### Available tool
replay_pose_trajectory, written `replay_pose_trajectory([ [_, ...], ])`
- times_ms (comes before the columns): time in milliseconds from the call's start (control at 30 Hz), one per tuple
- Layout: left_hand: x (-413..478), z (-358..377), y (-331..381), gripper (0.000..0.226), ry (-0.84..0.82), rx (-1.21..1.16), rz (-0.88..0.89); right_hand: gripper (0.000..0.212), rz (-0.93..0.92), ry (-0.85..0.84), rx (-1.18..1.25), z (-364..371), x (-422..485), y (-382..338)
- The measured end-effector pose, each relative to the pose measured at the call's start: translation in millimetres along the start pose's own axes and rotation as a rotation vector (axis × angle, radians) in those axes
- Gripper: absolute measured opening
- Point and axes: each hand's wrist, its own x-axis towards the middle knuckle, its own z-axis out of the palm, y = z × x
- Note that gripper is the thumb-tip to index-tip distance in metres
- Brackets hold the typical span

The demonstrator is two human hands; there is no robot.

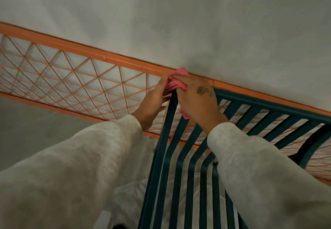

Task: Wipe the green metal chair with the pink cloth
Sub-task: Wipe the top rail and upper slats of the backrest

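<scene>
Both hands are working the pink cloth [176, 82] at the top corner of the green metal chair [180, 144], where the right hand [197, 96] is gripping it bunched in curled fingers and the left hand [154, 101], fingers pressed together, is steadying it; dragging it along each slat looks best.

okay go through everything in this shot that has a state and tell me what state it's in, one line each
pink cloth: bunched up, pressed on the chair's top corner, held by both hands
green metal chair: slats bare, top corner under the cloth
left hand: closed on the cloth's left side
right hand: closed on the cloth, over the top rail
orange mesh rack: behind the chair, against the wall, untouched
</scene>
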Motion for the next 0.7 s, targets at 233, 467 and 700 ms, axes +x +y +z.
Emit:
replay_pose_trajectory([
  [233,4.6,1.4,18.5,0.047,-0.053,0.081,0.051,0.028,0.288,-0.058,0.072,-32.6,-2.3,28.3],
  [467,5.3,-0.5,21.7,0.057,-0.040,0.038,-0.028,0.024,0.283,0.013,0.060,-18.2,-9.2,10.5],
  [700,1.4,-3.4,31.0,0.063,-0.085,0.109,-0.060,0.035,0.232,-0.081,0.187,-20.4,-6.8,15.2],
])
